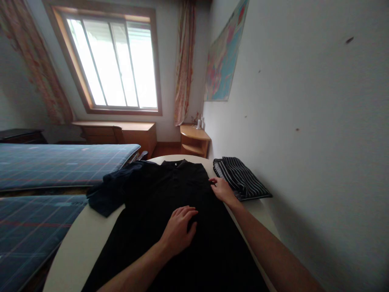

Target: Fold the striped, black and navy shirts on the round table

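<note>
A black collared shirt (170, 194) lies spread on a pale round table (77, 235), its collar at the far end. One sleeve (109, 194) reaches out to the left; on the right no sleeve sticks out past the body. My left hand (180, 229) is over the middle of the shirt, palm down, its fingers extended and holding nothing. At the shirt's upper right edge is my right hand (224, 190), with loosely bent fingers parted and no cloth visibly gripped between them. Just beyond it sits a folded black-and-white striped garment (243, 176).
Blue plaid mattresses (60, 164) stand close to the table's left side. A white wall (319, 162) runs along the right, with a map (226, 56) on it. Toward the window (112, 61) are a wooden desk (136, 127) and a small corner shelf (194, 132).
</note>
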Action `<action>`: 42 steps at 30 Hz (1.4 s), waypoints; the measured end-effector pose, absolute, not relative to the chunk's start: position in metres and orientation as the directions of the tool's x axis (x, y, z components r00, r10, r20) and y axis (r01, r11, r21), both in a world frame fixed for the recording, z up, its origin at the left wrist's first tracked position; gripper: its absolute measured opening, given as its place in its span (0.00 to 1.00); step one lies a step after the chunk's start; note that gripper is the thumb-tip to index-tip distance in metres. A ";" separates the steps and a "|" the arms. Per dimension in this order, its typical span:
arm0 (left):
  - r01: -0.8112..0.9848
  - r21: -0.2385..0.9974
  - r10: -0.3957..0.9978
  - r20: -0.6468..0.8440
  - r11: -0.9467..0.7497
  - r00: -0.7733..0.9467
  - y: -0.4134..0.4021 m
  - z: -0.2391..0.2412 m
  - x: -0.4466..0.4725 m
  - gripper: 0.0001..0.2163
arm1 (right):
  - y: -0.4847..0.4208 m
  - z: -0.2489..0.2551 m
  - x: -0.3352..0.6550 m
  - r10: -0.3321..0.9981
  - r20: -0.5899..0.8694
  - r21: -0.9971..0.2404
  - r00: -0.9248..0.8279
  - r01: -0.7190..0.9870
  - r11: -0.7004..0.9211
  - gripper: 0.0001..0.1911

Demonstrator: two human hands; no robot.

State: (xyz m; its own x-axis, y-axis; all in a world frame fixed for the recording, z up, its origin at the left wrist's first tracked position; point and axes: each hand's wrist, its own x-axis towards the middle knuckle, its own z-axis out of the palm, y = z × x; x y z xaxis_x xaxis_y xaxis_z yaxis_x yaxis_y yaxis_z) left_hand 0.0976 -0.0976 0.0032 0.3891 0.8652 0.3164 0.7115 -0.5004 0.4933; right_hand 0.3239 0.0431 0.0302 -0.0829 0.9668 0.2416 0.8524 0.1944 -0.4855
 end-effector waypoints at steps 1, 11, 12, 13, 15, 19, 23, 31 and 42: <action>0.723 0.511 0.881 0.348 -0.465 0.320 -0.095 0.002 0.097 0.16 | 0.043 0.037 0.319 0.968 0.237 -0.514 -0.085 0.834 0.199 0.16; 0.703 0.591 0.903 0.390 -0.394 0.178 -0.086 -0.005 0.088 0.14 | 0.040 0.056 0.243 0.961 0.212 -0.661 -0.177 0.698 0.274 0.12; 0.692 0.574 0.886 0.409 -0.437 0.220 -0.087 -0.004 0.088 0.14 | 0.041 0.051 0.236 0.966 0.174 -0.700 -0.192 0.666 0.258 0.12; 0.680 0.551 0.864 0.425 -0.484 0.270 -0.089 -0.004 0.088 0.14 | 0.043 0.045 0.231 0.970 0.122 -0.749 -0.211 0.622 0.229 0.12; 0.659 0.493 0.816 0.439 -0.569 0.376 -0.092 -0.003 0.088 0.17 | 0.045 0.032 0.225 0.965 -0.001 -0.848 -0.263 0.512 0.139 0.12; 0.654 0.370 0.751 0.344 -0.660 0.563 -0.097 0.001 0.090 0.28 | 0.048 0.013 0.229 0.922 -0.066 -0.929 -0.380 0.362 0.083 0.12; 0.667 0.329 0.742 0.243 -0.669 0.624 -0.095 0.005 0.090 0.34 | 0.047 0.002 0.241 0.874 0.026 -0.917 -0.485 0.337 0.214 0.16; 0.599 0.332 0.675 0.205 -0.729 0.708 -0.102 0.015 0.090 0.19 | 0.050 0.005 0.232 0.787 0.228 -0.613 -0.574 0.543 0.574 0.22; 0.429 0.424 0.484 0.026 -0.798 0.874 -0.122 0.038 0.085 0.18 | 0.044 0.018 0.219 0.810 0.087 -0.287 -0.581 0.764 0.578 0.18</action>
